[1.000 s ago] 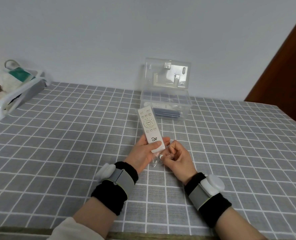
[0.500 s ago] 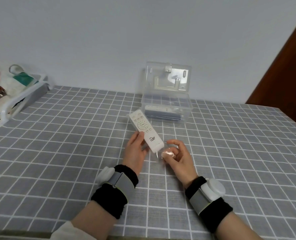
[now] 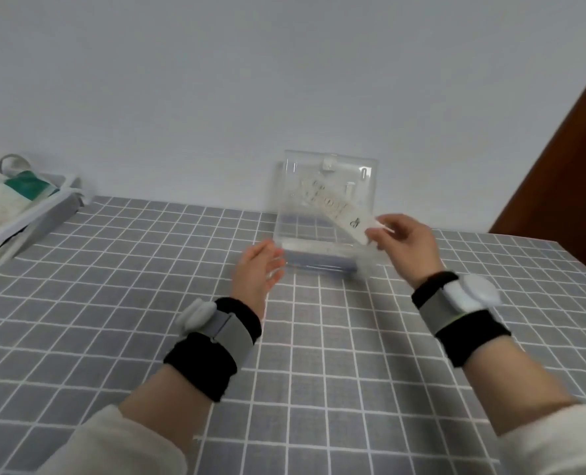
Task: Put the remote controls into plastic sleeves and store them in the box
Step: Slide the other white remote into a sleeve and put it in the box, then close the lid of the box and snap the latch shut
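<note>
A white remote control (image 3: 332, 209) in a clear plastic sleeve hangs tilted above the open clear plastic box (image 3: 291, 234) by the wall. My right hand (image 3: 404, 245) pinches its near end. My left hand (image 3: 259, 269) is empty with fingers apart, just left of the box's front corner. The box's lid (image 3: 367, 180) stands upright against the wall. A dark remote (image 3: 319, 262) lies inside the box at the bottom.
The grey checked tablecloth (image 3: 147, 303) covers the table. A white tray (image 3: 13, 228) with bags and packets sits at the far left edge. A brown door (image 3: 566, 166) stands at the right.
My right hand has carried the sleeved remote from the table's middle up and over the box. My left hand let go of the remote and followed, now open beside the box.
</note>
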`<state>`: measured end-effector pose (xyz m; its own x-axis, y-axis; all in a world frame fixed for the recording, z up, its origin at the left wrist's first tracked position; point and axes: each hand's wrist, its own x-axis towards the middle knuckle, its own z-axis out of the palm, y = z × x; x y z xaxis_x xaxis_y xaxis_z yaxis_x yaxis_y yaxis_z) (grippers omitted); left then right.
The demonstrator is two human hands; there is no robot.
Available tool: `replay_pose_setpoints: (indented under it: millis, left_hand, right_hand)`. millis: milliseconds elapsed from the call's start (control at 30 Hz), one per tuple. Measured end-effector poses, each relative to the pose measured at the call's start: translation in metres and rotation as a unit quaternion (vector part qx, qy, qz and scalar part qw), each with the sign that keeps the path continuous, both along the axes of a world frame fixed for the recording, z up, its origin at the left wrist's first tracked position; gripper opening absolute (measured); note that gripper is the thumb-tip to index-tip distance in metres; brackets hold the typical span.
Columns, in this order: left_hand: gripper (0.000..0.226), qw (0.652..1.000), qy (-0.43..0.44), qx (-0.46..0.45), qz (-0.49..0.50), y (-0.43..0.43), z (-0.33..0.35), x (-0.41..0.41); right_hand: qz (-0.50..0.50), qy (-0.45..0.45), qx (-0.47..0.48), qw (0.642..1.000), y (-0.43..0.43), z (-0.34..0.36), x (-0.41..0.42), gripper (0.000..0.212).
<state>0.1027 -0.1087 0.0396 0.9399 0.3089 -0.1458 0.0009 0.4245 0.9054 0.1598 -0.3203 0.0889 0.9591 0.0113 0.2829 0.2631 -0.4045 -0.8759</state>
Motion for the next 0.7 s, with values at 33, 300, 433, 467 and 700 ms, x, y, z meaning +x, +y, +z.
replay_pose_setpoints:
  millis: [33,300,433,467,700]
  left_hand:
    - [0.028,0.999,0.011,0.003,0.036,0.004,0.002,0.012]
    - [0.036,0.989,0.055,0.135,0.032,0.017,0.005,0.068]
    - [0.035,0.986,0.038,0.162,-0.031,0.016,-0.002,0.074]
    - [0.032,0.986,0.030,0.161,-0.039,0.016,-0.004,0.074]
    - [0.033,0.987,0.013,0.161,-0.004,0.009,-0.015,0.076]
  right_hand:
    - [-0.008,-0.009,-0.023,1.000,0.000,0.007,0.015,0.019]
    - [0.067,0.094,-0.248,0.962,0.023,0.015,0.088,0.017]
    - [0.130,0.174,-0.336,0.916,0.032,0.009,0.097,0.020]
    - [0.139,0.181,-0.345,0.910,0.033,0.006,0.099,0.019]
    - [0.162,0.194,-0.401,0.881,0.036,0.007,0.112,0.007]
